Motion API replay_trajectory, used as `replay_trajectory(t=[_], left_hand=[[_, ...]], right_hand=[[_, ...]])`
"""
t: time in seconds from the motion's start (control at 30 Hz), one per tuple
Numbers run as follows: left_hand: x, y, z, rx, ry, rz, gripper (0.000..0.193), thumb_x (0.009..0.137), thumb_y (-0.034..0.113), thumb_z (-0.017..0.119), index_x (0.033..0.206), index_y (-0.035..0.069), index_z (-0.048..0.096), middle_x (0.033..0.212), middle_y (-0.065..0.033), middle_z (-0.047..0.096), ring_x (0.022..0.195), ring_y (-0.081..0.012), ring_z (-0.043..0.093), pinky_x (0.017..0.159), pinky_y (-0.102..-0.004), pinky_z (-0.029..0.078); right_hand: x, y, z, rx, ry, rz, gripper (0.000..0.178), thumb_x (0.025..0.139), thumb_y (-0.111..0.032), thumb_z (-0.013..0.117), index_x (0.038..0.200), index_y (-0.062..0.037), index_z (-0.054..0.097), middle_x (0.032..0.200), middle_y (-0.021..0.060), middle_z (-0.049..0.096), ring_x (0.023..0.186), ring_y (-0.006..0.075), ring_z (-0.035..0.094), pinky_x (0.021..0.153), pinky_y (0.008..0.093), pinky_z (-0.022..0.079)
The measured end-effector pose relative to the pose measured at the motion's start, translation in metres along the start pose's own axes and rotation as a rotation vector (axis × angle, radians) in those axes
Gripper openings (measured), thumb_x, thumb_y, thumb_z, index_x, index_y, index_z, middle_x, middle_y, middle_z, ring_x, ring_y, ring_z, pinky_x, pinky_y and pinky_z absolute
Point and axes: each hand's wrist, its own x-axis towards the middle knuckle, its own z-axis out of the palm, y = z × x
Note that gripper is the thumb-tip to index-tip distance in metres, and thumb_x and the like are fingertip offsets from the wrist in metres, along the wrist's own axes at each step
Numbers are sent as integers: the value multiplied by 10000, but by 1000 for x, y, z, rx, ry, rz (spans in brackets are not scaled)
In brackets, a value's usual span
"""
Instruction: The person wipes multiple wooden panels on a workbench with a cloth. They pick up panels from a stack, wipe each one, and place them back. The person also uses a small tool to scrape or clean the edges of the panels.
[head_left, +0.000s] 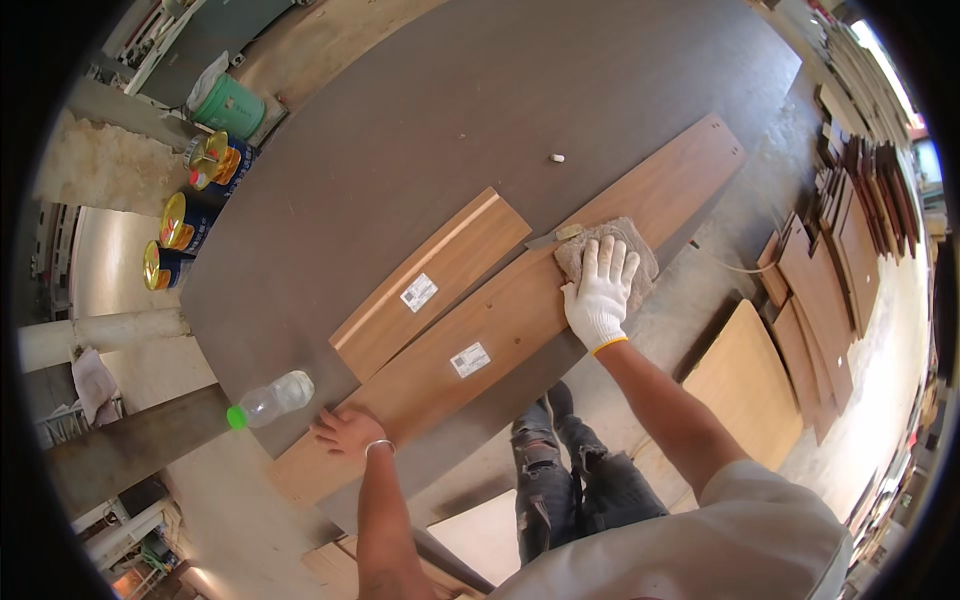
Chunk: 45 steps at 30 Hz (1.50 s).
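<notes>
A long brown wood plank (540,300) with a white label lies diagonally across the dark table (400,130). My right hand (601,290), in a white knit glove, rests flat with its fingers stretched out on a greyish-brown rag (646,262) on the plank. Against the rag's left side lies what looks like a scraper (553,237), its grey blade showing. My bare left hand (350,432) lies spread on the plank's near-left end. Alongside the long plank sits a shorter labelled board (440,285) with a pale strip along one edge.
A clear bottle with a green cap (275,398) lies by my left hand. A small white piece (557,158) sits farther up the table. Metal cans (178,222) and a green bucket (228,105) stand at the left. Stacked brown panels (815,290) lean at the right.
</notes>
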Motion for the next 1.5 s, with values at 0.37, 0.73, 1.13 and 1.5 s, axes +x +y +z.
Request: replay_trajectory(t=[0.37, 0.73, 1.13, 1.5], left_hand=[[0, -1, -26, -115, -131, -18, 553, 988, 349, 371, 1518, 237, 482, 1699, -94, 326, 1553, -363, 301, 1199, -615, 258], [3, -7, -15, -58, -162, 8, 564, 1015, 365, 314, 1546, 245, 461, 1703, -100, 328, 1544, -357, 325, 1213, -564, 266], [-166, 172, -137, -836, -277, 1026, 645, 1056, 380, 456, 1551, -28, 394, 1590, -317, 365, 1500, -528, 304, 1220, -644, 230], [-299, 409, -215, -610, -301, 1527, 683, 896, 160, 547, 1525, -50, 385, 1639, -273, 349, 1533, -469, 299, 1257, -629, 182]], right_hand=[[36, -65, -6, 223, 1, -150, 796, 771, -244, 776, 1449, 55, 485, 1566, 282, 397, 1487, 483, 298, 1248, 649, 154], [-20, 27, -34, 297, -172, -353, 804, 661, -175, 786, 1416, -15, 562, 1545, 212, 480, 1495, 446, 353, 1261, 635, 178], [22, 28, -30, 479, -321, -687, 796, 685, -332, 851, 1410, -100, 618, 1546, 120, 530, 1507, 330, 405, 1289, 535, 231], [256, 239, -36, 202, 79, -302, 676, 773, -281, 785, 1383, -45, 615, 1498, 138, 556, 1468, 333, 414, 1267, 531, 249]])
